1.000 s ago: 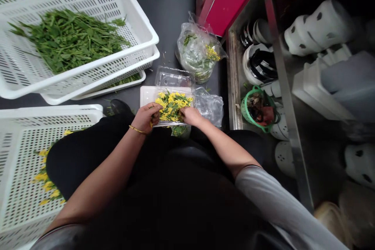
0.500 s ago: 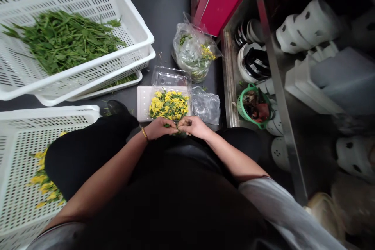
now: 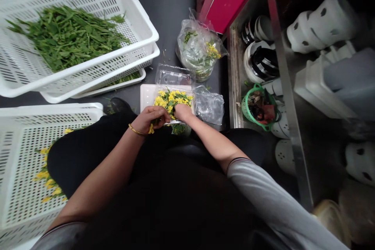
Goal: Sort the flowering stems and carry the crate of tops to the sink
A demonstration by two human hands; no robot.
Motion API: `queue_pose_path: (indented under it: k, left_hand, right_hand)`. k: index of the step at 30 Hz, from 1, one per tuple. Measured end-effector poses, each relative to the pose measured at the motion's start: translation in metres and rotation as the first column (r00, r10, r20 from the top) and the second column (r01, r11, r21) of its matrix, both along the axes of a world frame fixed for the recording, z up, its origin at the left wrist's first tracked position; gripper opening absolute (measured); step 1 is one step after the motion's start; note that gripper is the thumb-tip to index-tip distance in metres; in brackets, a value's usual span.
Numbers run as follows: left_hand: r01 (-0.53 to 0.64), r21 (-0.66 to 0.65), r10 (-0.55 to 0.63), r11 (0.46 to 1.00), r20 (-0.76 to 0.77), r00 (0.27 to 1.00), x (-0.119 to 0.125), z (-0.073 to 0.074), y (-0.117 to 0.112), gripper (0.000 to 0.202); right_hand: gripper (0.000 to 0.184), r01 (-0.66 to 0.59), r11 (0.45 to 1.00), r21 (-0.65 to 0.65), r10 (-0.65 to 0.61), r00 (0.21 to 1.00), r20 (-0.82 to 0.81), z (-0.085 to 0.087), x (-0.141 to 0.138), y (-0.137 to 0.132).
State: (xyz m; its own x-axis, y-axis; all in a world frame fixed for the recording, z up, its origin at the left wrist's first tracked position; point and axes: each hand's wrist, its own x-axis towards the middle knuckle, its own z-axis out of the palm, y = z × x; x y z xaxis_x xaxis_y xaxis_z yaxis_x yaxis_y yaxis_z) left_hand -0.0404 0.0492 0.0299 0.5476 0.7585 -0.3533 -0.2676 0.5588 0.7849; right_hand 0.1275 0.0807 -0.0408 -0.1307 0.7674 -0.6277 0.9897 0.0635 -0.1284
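Note:
My left hand (image 3: 150, 119), with a yellow bangle at the wrist, is closed round yellow-flowered green stems (image 3: 151, 128); a yellow bloom hangs below the fingers. My right hand (image 3: 183, 112) reaches down over the yellow flowers (image 3: 166, 99) heaped in a clear plastic box. Its fingers look curled, and their tips are hidden among the flowers. Under the box lies a white perforated board or upturned tray (image 3: 146, 95). The clear lid (image 3: 172, 75) stands open behind. More greens (image 3: 178, 128) show just below my right hand, near my lap.
Stacked white crates (image 3: 137, 43) hold cut green stems (image 3: 73, 39) at upper left. Another white crate (image 3: 22, 172) with yellow flowers is beside my leg. Plastic bags (image 3: 199, 43) (image 3: 209, 105) lie ahead right. A metal rack (image 3: 288, 97) with a green basket (image 3: 249, 105) borders the right side.
My hands were together, pinching greens in front of the box. They have parted: the right has moved forward onto the flowers, the left back and leftward with flowered stems.

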Motion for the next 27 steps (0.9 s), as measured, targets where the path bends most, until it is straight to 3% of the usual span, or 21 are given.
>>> queue_pose_path:
  k: [4,6,10,15,18,19,21,24,27]
  left_hand:
    - [-0.055,-0.071,0.046,0.996,-0.121,0.992,0.004,-0.008,0.003,0.025]
    - [-0.098,-0.1,0.077,0.99,-0.191,0.979,0.008,-0.015,0.004,0.023]
    - [-0.083,-0.121,0.047,0.989,-0.278,0.96,0.023,-0.027,0.0,0.024]
    - [0.121,-0.129,-0.139,0.984,-0.137,0.981,0.033,-0.028,-0.01,0.026]
    - [0.067,-0.12,-0.062,0.991,0.047,0.997,0.023,-0.022,-0.008,0.023]
    - [0.037,-0.109,-0.023,0.993,0.135,0.991,0.019,-0.019,-0.006,0.023]
    - [-0.009,-0.076,0.031,0.997,0.299,0.954,0.009,-0.014,-0.002,0.021]
    - [-0.052,-0.046,0.066,0.998,0.396,0.916,0.001,-0.007,0.002,0.019]
    - [-0.083,-0.052,0.097,0.995,0.371,0.923,-0.001,-0.003,0.003,0.033]
  right_hand:
    - [0.022,0.124,0.992,0.027,-0.122,0.99,-0.063,0.003,0.023,-0.001]
    - [0.017,0.214,0.973,0.08,-0.197,0.963,-0.185,0.013,0.043,-0.005]
    - [0.016,0.369,0.924,0.1,-0.249,0.781,-0.573,0.04,0.061,-0.026]
    - [0.028,0.398,0.916,-0.047,-0.283,0.558,-0.78,0.066,0.049,-0.051]
    - [0.036,0.492,0.863,-0.118,-0.385,0.488,-0.784,0.062,0.055,-0.045]
    - [0.038,0.531,0.842,-0.097,-0.404,0.5,-0.766,0.058,0.058,-0.039]
    - [0.038,0.528,0.849,0.006,-0.374,0.61,-0.699,0.046,0.061,-0.028]
    - [0.035,0.326,0.943,0.073,-0.253,0.84,-0.48,0.026,0.048,-0.015]
    - [0.031,0.153,0.987,-0.045,-0.16,0.951,-0.266,0.01,0.024,-0.008]
